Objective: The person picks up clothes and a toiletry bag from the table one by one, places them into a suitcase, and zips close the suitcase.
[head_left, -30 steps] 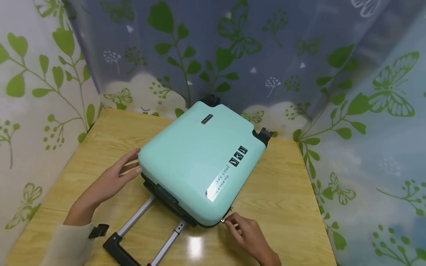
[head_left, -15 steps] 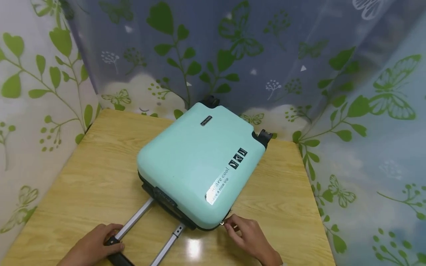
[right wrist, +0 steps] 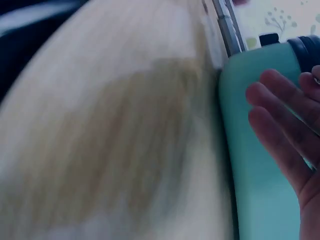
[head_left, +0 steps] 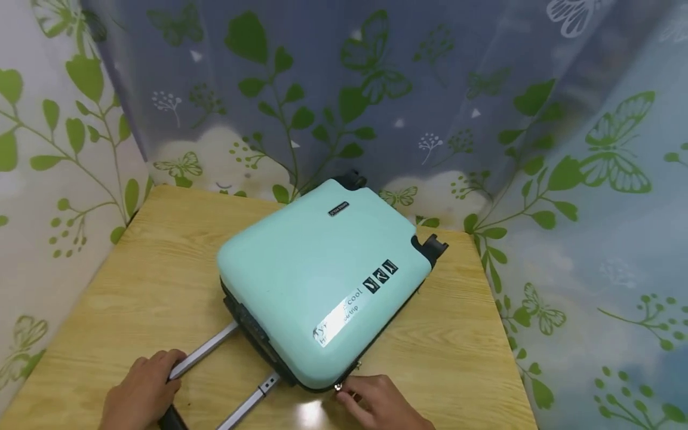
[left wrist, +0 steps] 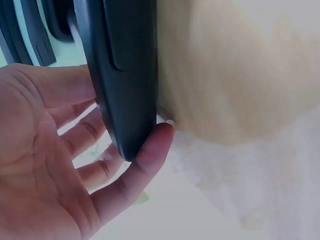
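Note:
A mint-green hard-shell suitcase [head_left: 301,257] lies flat on the wooden table, slanted, its wheels toward the back curtain. Its trolley handle is pulled out toward the front left on two silver rods [head_left: 204,349]. My left hand [head_left: 140,388] holds the black handle grip [head_left: 172,420] at its left corner; in the left wrist view the fingers bend around that grip [left wrist: 127,65]. At the suitcase's front corner, my right hand [head_left: 378,403] pinches a small zipper pull [head_left: 338,387] with thumb and forefinger. The right wrist view shows that hand's other fingers [right wrist: 277,135] extended over the green shell.
Another small zipper pull [head_left: 359,364] sits farther along the right seam. Black wheels [head_left: 432,248] stick out at the far end. Leaf-and-butterfly curtains [head_left: 322,89] hang around the table [head_left: 451,334] at the back and sides.
My left hand has gone from the suitcase's left corner down to the trolley handle and taken hold of it. The suitcase has turned slightly, and my right hand stays at the zipper pull.

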`<action>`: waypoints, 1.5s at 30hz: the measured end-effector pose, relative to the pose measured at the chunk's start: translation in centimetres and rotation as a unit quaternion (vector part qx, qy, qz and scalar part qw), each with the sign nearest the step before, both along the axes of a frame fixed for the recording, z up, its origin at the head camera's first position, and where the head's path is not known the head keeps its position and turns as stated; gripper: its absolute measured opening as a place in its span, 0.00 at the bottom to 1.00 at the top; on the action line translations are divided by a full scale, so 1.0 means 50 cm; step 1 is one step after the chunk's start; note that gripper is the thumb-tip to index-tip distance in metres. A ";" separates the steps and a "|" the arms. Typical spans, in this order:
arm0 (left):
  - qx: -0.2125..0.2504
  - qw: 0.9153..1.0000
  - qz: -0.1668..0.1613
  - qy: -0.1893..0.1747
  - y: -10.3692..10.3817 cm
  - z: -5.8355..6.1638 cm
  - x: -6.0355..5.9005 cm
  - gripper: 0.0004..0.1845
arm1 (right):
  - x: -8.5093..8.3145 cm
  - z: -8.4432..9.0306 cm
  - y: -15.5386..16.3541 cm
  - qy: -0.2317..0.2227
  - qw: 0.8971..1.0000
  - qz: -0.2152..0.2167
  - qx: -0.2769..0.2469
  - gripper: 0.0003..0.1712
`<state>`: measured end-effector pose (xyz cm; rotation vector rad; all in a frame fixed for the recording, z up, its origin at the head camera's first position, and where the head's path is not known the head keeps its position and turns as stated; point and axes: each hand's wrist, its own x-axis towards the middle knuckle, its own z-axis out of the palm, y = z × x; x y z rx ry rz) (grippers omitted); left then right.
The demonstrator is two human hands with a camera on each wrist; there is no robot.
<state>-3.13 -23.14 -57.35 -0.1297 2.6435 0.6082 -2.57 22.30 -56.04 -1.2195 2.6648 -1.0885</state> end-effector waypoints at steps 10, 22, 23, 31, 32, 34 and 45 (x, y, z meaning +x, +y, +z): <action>0.028 0.991 -0.012 0.127 -0.029 -0.004 -0.112 0.19 | -0.017 -0.012 -0.039 0.150 0.988 -0.030 0.017 0.07; 0.028 0.983 -0.080 0.165 -0.009 0.008 -0.119 0.46 | -0.058 -0.006 -0.084 0.190 0.981 -0.025 0.029 0.03; 0.031 0.981 -0.086 0.169 -0.006 0.009 -0.114 0.47 | -0.060 -0.006 -0.088 0.185 0.982 -0.025 0.026 0.03; 0.214 0.947 -0.043 0.237 0.052 0.123 -0.155 0.39 | -0.069 -0.010 -0.126 0.220 0.975 -0.035 0.024 0.06; 0.246 0.939 -0.043 0.238 0.064 0.144 -0.165 0.39 | -0.069 -0.010 -0.132 0.228 0.973 -0.038 0.025 0.07; 0.282 0.927 -0.047 0.244 0.087 0.179 -0.186 0.38 | -0.071 -0.008 -0.142 0.236 0.971 -0.043 0.026 0.09; 0.169 0.931 -0.117 0.301 0.202 0.212 -0.248 0.38 | -0.059 -0.009 -0.170 0.224 0.972 -0.052 0.046 0.11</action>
